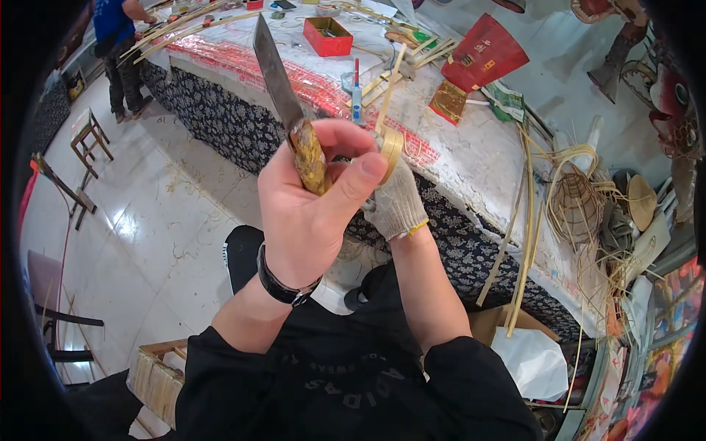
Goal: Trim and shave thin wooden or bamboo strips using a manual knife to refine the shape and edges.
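Your left hand (312, 192) grips the knife (282, 87) by its handle, thumb at the coil (396, 152) above the surface's (460, 176) near edge; your gloved right hand (399, 200) sits behind, its grip hidden. The coil looks wound, its tail seemingly left loose.

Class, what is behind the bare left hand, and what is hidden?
Behind the left hand, the gloved right hand partly shows, down to its yellow-edged cuff. The rest is covered; its exact hold cannot be seen.
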A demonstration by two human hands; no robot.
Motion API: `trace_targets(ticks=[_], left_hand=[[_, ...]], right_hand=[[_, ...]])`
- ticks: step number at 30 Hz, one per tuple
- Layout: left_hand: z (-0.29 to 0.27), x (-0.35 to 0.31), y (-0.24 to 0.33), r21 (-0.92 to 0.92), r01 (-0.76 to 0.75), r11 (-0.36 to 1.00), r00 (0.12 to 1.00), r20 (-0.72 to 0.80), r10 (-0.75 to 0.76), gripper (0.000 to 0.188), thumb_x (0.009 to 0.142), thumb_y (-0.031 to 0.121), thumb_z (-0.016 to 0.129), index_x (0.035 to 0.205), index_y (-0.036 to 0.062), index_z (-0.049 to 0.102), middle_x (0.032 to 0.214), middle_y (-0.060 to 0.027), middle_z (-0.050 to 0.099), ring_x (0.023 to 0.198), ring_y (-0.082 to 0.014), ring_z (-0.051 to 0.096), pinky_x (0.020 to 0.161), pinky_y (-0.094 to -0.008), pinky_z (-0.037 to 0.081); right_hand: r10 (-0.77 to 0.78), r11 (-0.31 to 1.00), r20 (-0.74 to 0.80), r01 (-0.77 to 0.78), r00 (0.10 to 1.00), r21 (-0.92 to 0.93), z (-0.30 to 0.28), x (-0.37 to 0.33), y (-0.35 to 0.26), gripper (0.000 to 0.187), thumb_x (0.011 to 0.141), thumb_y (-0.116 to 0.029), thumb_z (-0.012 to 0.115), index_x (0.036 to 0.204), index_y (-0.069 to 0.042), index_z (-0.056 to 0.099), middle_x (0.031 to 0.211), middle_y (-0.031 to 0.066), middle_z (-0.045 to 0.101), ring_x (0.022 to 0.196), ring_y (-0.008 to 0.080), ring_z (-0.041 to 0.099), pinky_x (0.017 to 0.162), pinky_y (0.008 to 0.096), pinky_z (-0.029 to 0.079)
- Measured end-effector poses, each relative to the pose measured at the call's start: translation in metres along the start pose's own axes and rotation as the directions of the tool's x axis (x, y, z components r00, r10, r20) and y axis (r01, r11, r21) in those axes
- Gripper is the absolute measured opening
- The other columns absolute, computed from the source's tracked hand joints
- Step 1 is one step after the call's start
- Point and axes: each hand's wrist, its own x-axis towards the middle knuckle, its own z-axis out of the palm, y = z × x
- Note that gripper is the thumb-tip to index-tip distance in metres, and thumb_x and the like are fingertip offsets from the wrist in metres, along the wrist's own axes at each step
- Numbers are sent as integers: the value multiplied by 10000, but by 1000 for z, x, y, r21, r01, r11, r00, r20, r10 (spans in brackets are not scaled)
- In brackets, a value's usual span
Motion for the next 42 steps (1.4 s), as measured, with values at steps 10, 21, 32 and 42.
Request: trace_targets(ticks=[10,21,32,42], left_hand=[[14,69,44,-42,-28,999,996,87,32,230,1005,180,661,1162,18,615,803,34,564,485,-1,343,439,-210,249],[37,85,122,-78,0,997,974,228,18,226,1043,272,593,948,69,625,822,24,600,458,-10,302,388,-183,252],[-23,56,119,67,-359,931,926,147,346,331,1073,218,536,1343,28,564,1204,-97,668,498,1,335,437,-192,273],[-60,51,118,2,-312,950,950,1,312,329,1067,185,548,1344,8,566,1207,-91,669,500,-1,351,426,-195,274]], right_hand=[[-534,388,64,312,843,-867,-21,-29,-37,243,961,-233,654,1100,-34,651,932,100,681,842,188,660,779,340,536],[-686,140,529,803,501,-579,23,-10,-48,206,909,-51,669,1111,-24,636,922,118,667,827,292,645,807,372,519],[-468,871,418,488,779,65,41,-99,-130,212,1063,-189,518,1078,9,592,782,-9,519,589,43,425,511,199,356],[114,982,507,-18,854,-190,40,-81,-144,341,1042,-383,567,1006,-44,573,600,-56,389,447,27,298,387,201,210]])
